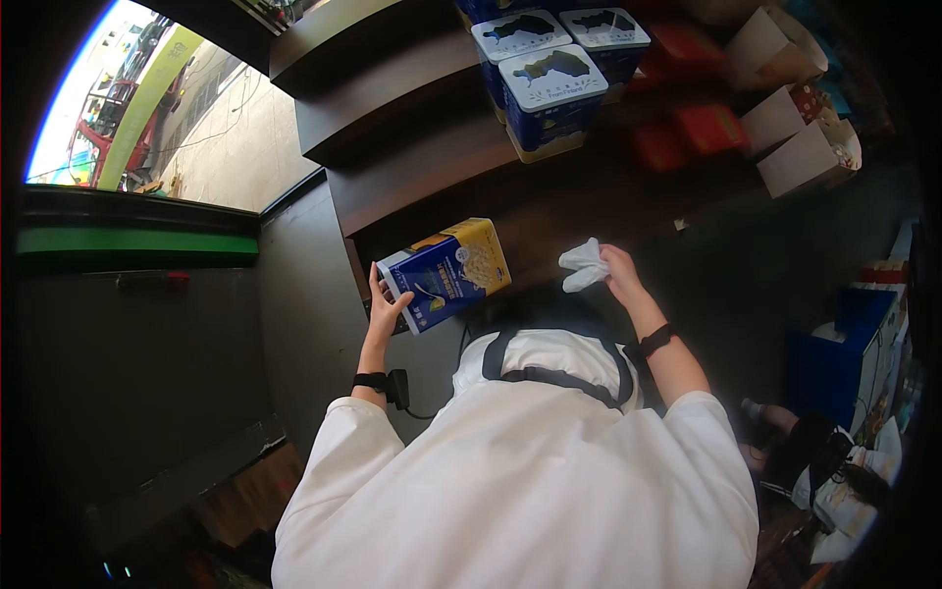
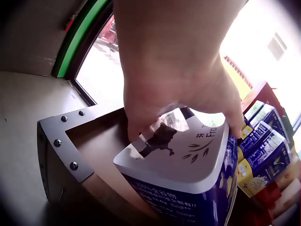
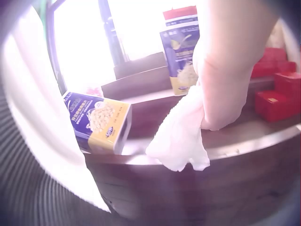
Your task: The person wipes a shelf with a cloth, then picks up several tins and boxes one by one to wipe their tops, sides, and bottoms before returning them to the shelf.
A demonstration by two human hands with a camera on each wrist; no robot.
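Observation:
A blue and yellow tin (image 1: 446, 278) with a white lid is tilted over the lowest shelf step in the head view. My left hand (image 1: 385, 306) grips it at the lid end, thumb on one side and fingers on the other. The left wrist view shows the hand (image 2: 176, 89) spanning the white lid (image 2: 183, 162). My right hand (image 1: 620, 275) pinches a crumpled white cloth (image 1: 584, 266), apart from the tin. In the right wrist view the cloth (image 3: 181, 132) hangs below the fingers, with the tin (image 3: 99, 122) off to the left.
Several similar tins (image 1: 554, 79) stand on the dark stepped shelf (image 1: 392, 133). Red boxes (image 1: 711, 128) and white paper bags (image 1: 810, 157) are to their right. A window is at the upper left; a blue box (image 1: 839, 363) stands at the far right.

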